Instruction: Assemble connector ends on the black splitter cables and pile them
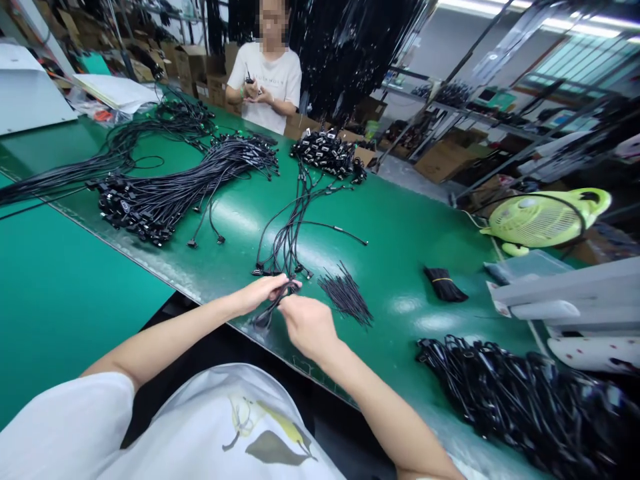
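Observation:
Near the front edge of the green table, my left hand [267, 290] is closed around a looped black cable [267, 313]. My right hand [307, 323] is closed in a pinch against the same cable, close to the left fingertips. Whether the right fingers also hold a tie is hidden. Just beyond my hands lie several loose black cables [290, 233] with connectors at their ends. A spread of thin black ties [346, 293] rests to the right of my right hand.
A big bundle of straight cables [185, 180] lies at the left, with a connector pile [325, 150] farther back. Coiled cables [520, 393] fill the near right. A banded black bundle [445, 285] and a green fan [545, 217] are at the right. A co-worker [267, 80] stands across the table.

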{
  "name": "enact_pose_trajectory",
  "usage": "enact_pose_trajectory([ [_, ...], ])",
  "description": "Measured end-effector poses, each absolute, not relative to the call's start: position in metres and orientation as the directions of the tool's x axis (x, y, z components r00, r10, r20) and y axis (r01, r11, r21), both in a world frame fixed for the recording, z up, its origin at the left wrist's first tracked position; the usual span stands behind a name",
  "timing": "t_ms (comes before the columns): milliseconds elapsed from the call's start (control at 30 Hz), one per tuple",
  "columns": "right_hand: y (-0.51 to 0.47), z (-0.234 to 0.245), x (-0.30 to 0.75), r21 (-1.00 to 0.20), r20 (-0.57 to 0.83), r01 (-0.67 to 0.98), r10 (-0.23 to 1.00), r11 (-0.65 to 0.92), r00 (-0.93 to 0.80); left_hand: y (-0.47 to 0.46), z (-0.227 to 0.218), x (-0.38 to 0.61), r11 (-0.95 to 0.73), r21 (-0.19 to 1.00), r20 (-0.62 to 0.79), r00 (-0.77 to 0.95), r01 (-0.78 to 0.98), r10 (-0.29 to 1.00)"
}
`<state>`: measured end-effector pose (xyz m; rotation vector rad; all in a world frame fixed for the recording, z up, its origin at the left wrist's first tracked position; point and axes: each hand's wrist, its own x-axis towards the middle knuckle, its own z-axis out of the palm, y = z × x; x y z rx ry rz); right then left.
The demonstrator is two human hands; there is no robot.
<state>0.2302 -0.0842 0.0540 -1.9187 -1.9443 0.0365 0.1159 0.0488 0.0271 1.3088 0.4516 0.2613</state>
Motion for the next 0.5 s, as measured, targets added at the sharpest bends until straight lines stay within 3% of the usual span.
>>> enact_pose_trajectory([
  [67,-0.083,0.047,0.225,-0.320,0.192,0.946,0.981,0.055,0.008,0.050,0.035,0.111,0.284,0.958,-0.165,0.882,0.037,0.442],
  [167,-0.077,0.043,0.238,-0.457,0.103,0.879,0.974,-0.135,0.203,0.045,0.048,0.102,0.125,0.992,-0.068,0.924,0.022,0.376],
  [233,-0.074,0.046,0.249,-0.517,0.102,0.831,0.950,-0.203,0.296,0.039,0.047,0.099,0.027,0.996,-0.092,0.952,0.088,0.290],
  [300,-0.076,0.049,0.253,-0.519,0.130,0.832,0.944,-0.196,0.304,0.033,0.039,0.099,0.043,0.986,-0.167,0.951,0.162,0.261],
  [400,-0.083,0.052,0.245,-0.416,0.212,0.898,0.945,-0.144,0.250,0.029,0.022,0.099,0.230,0.951,-0.259,0.936,0.204,0.239],
  [500,-0.092,0.050,0.235,-0.188,0.370,0.977,0.914,-0.102,0.167,0.030,0.014,0.097,0.474,0.859,-0.293,0.945,0.194,0.143],
])
